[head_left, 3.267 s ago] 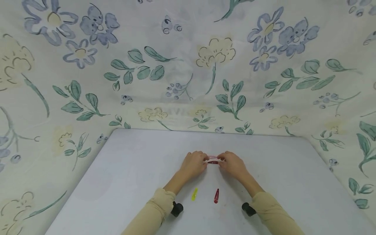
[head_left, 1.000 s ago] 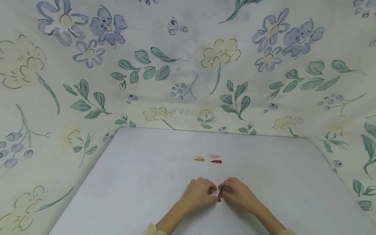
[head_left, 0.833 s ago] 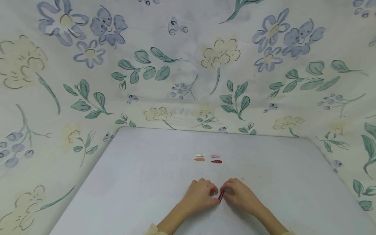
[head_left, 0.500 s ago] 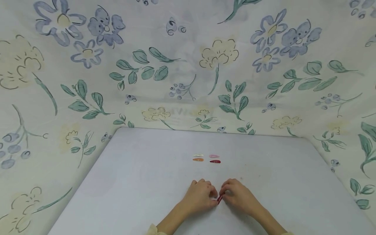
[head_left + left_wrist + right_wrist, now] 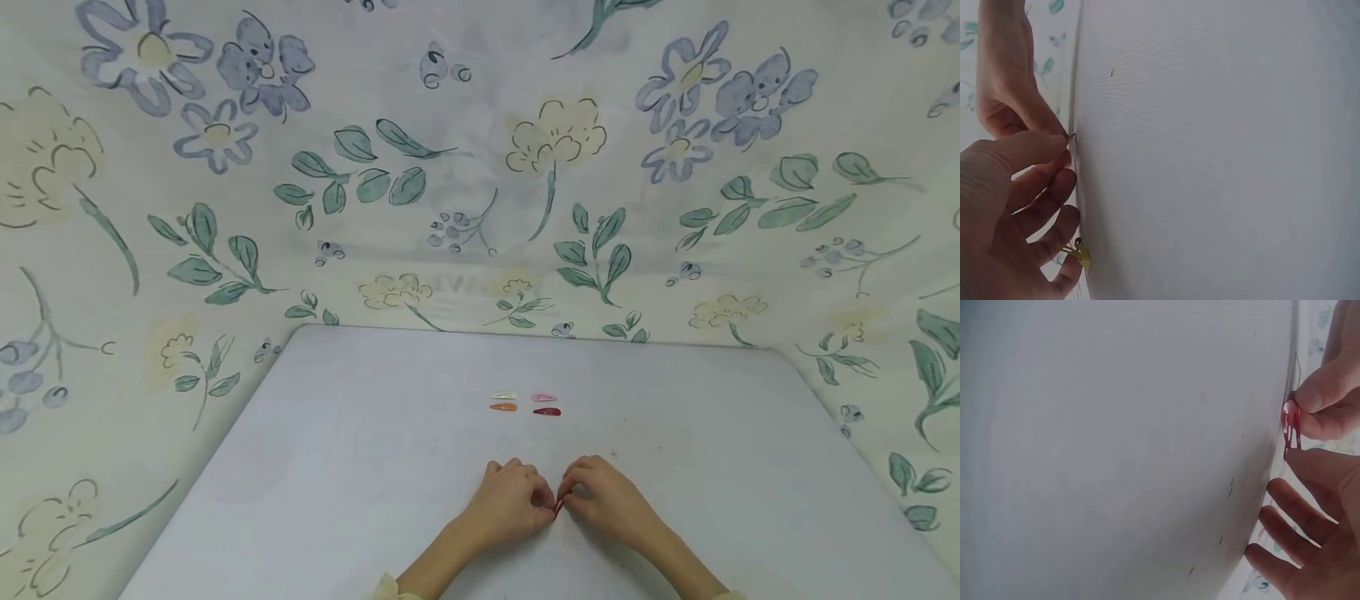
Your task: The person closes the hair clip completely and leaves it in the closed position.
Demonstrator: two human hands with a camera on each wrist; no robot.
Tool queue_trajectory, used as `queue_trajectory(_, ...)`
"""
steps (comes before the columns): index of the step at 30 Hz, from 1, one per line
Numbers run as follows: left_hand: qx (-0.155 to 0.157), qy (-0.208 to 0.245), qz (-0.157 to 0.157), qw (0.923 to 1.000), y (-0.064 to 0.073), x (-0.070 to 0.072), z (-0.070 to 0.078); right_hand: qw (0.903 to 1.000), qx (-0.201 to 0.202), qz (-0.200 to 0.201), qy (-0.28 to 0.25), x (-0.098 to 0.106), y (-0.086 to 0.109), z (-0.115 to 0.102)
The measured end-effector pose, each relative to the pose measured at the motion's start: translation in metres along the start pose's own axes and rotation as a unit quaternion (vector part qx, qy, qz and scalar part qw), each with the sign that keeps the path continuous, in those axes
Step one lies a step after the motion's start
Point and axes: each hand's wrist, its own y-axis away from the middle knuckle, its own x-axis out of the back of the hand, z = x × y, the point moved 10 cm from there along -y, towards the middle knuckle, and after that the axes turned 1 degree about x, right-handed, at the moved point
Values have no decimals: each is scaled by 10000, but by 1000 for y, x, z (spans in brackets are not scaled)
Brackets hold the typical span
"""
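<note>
Both hands meet over the near middle of the white table. A dark red snap hair clip [image 5: 558, 505] is between them, tilted. My left hand [image 5: 508, 502] pinches one end between thumb and finger; my right hand [image 5: 609, 503] pinches the other. In the right wrist view the red clip [image 5: 1291, 425] shows its slotted frame, its rounded end at the left fingers. A yellow hair clip [image 5: 1082, 253] appears by the left hand's lower fingers in the left wrist view; whether they grip it or it lies behind them I cannot tell.
Beyond the hands lie two pairs of clips: white [image 5: 505, 396] above orange [image 5: 503, 407], and pink [image 5: 543, 398] above dark red [image 5: 547, 412]. The white table [image 5: 337, 467] meets a flowered cloth [image 5: 465, 208] at its back and sides.
Both hands came back from the far clips to the near red clip, uncovering the white and orange pair. The yellow clip left its spot. Lately the red clip has tilted between the fingers.
</note>
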Motion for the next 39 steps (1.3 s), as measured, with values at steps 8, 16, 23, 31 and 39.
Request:
queue_trajectory(8,-4,55,59,10000,1,0,-2,9996,-277,-18,-90,0,-1,3)
queue_trajectory(16,47,125,391,9991,1,8,-4,9988,-420,35,-251,2,-1,3)
queue_trajectory(23,49,-117,833,9964,1,17,-4,9967,-645,162,-471,3,-2,6)
queue_trajectory(31,66,-17,1001,9950,1,23,-6,9935,-711,305,-834,6,-2,6)
queue_trajectory(39,113,291,936,9951,3,25,-7,9922,-640,392,-994,6,-3,5)
